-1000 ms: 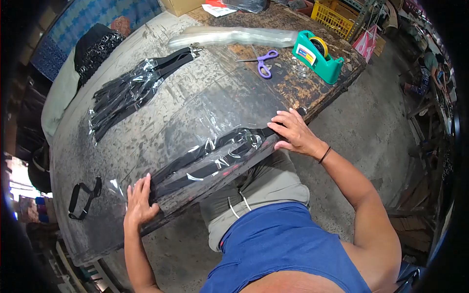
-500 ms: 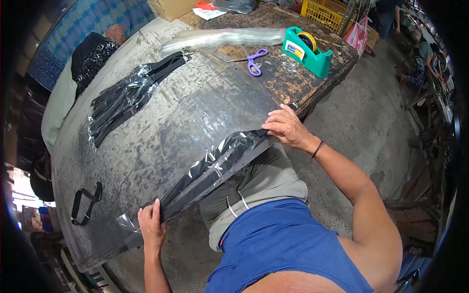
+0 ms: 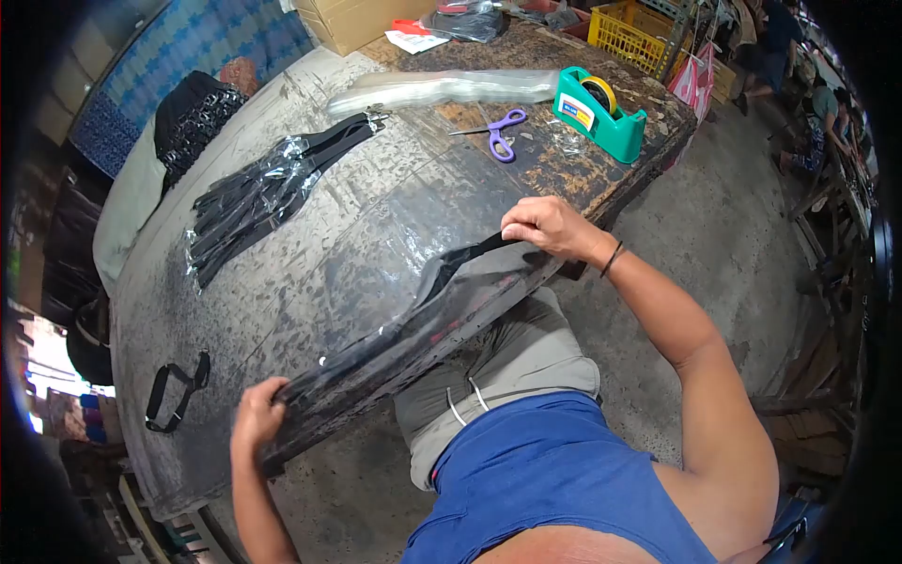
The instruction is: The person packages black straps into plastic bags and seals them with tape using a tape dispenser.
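Since a moment ago you have raised the long clear plastic sleeve of black straps off the near table edge. Your left hand clenches its left end and your right hand pinches the right end, likely to keep it stretched flat. Beyond lie a finished bundle of bagged black straps, purple-handled scissors and a green tape dispenser.

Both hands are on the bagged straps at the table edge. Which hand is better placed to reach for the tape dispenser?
Right. The right hand grips the end of the bagged straps nearest the tape dispenser; the left hand holds the far end.
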Tool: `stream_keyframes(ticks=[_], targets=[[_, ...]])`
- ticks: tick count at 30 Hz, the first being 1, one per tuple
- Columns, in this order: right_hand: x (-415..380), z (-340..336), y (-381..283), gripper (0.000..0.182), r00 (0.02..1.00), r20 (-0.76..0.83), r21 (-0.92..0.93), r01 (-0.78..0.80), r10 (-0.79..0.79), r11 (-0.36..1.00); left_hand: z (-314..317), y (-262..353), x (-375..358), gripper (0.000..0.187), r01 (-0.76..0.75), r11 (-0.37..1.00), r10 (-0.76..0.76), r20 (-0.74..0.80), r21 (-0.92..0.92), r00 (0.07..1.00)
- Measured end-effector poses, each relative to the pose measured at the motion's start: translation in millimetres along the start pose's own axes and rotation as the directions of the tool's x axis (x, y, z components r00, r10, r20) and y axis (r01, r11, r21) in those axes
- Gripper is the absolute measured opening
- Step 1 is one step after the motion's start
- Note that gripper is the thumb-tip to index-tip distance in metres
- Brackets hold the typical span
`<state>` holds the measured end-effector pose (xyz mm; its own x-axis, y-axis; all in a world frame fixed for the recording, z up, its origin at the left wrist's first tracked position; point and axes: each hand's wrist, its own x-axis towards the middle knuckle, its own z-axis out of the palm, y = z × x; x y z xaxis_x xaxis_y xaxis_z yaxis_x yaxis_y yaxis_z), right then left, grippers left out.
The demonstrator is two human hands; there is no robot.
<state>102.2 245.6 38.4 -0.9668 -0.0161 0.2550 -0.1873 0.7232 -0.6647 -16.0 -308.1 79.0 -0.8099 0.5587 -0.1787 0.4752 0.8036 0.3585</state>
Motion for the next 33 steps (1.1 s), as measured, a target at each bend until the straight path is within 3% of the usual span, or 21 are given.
stream_keyframes(ticks=[1, 3, 4, 5, 8, 11, 12, 13, 15, 16, 17, 18, 19, 21, 24, 27, 28, 30, 31, 33], targets=[[6, -6, -6, 0.021, 1.000, 0.001, -0.002, 0.005, -0.005, 1.000, -19, 5, 8, 0.034, 0.091, 0.996, -0.088, 0.100, -0.025, 0.991], [20, -18, -16, 0.025, 0.990, 0.084, 0.081, -0.119, 0.112, 0.990, -42, -20, 25, 0.026, 0.124, 0.992, -0.119, 0.301, 0.003, 0.946], [28, -21, -14, 0.028, 0.986, 0.115, 0.061, -0.124, 0.117, 0.990, -52, -23, 32, 0.018, 0.240, 0.957, -0.150, 0.431, -0.162, 0.890], [34, -22, -12, 0.028, 0.987, 0.118, 0.063, -0.116, 0.108, 0.991, -62, -25, 41, 0.016, 0.251, 0.967, -0.198, 0.493, -0.043, 0.847], [52, -23, -11, 0.035, 0.961, 0.247, 0.003, -0.132, 0.128, 0.991, -77, -12, 59, 0.016, 0.391, 0.919, -0.342, 0.599, 0.052, 0.724], [61, -10, -6, 0.037, 0.938, 0.291, -0.108, -0.162, 0.187, 0.981, -60, -58, 83, 0.026, 0.312, 0.942, -0.317, 0.631, 0.122, 0.708], [63, -1, 2, 0.038, 0.935, 0.300, -0.159, -0.147, 0.190, 0.976, -60, -43, 86, 0.039, 0.323, 0.919, -0.392, 0.603, 0.226, 0.694], [62, 7, 10, 0.038, 0.933, 0.308, -0.158, -0.143, 0.186, 0.977, -51, -56, 91, 0.057, 0.209, 0.898, -0.400, 0.526, 0.386, 0.750], [56, 17, 13, 0.037, 0.981, 0.195, -0.266, 0.062, -0.009, 0.962, -51, -46, 91, 0.076, 0.359, 0.914, -0.402, 0.525, 0.188, 0.750], [52, 18, 14, 0.032, 0.978, 0.210, -0.339, 0.055, 0.019, 0.939, -48, -45, 88, 0.076, 0.362, 0.913, -0.403, 0.529, 0.185, 0.747], [47, 21, 16, 0.032, 0.976, 0.216, -0.337, 0.055, 0.020, 0.940, -44, -44, 85, 0.078, 0.269, 0.939, -0.325, 0.301, 0.214, 0.897], [40, 24, 20, 0.031, 0.990, 0.113, -0.344, 0.116, -0.082, 0.932, -40, -43, 82, 0.080, 0.182, 0.947, -0.204, 0.056, 0.266, 0.977], [34, 27, 22, 0.030, 0.983, 0.009, -0.356, 0.175, -0.184, 0.918, -32, -38, 80, 0.080, 0.187, 0.946, -0.209, 0.060, 0.266, 0.976], [26, 29, 17, 0.029, 0.988, 0.032, -0.342, 0.153, -0.151, 0.927, -8, -19, 78, 0.077, -0.045, 0.966, 0.109, -0.242, 0.256, 0.964], [21, 38, 18, 0.028, 0.964, -0.067, -0.335, 0.221, -0.257, 0.916, 29, 22, 74, 0.071, -0.049, 0.967, 0.101, -0.202, 0.249, 0.974], [27, 46, 7, 0.027, 0.953, -0.109, -0.315, 0.238, -0.284, 0.919, 52, 13, 82, 0.058, 0.043, 0.949, 0.122, -0.490, 0.312, 0.863], [28, 48, 0, 0.028, 0.952, -0.125, -0.312, 0.230, -0.280, 0.922, 51, 11, 83, 0.058, 0.063, 0.946, 0.109, -0.497, 0.317, 0.861], [30, 54, -2, 0.028, 0.939, -0.127, -0.323, 0.265, -0.319, 0.909, 46, 12, 88, 0.051, 0.273, 0.951, -0.195, -0.405, 0.145, 0.893], [29, 56, -2, 0.028, 0.930, -0.130, -0.341, 0.283, -0.343, 0.896, 54, 3, 94, 0.054, 0.233, 0.971, -0.197, -0.379, 0.051, 0.904], [27, 60, 2, 0.028, 0.943, -0.114, -0.328, 0.261, -0.312, 0.908, 59, 10, 102, 0.064, 0.149, 0.986, -0.116, -0.324, 0.080, 0.939]])
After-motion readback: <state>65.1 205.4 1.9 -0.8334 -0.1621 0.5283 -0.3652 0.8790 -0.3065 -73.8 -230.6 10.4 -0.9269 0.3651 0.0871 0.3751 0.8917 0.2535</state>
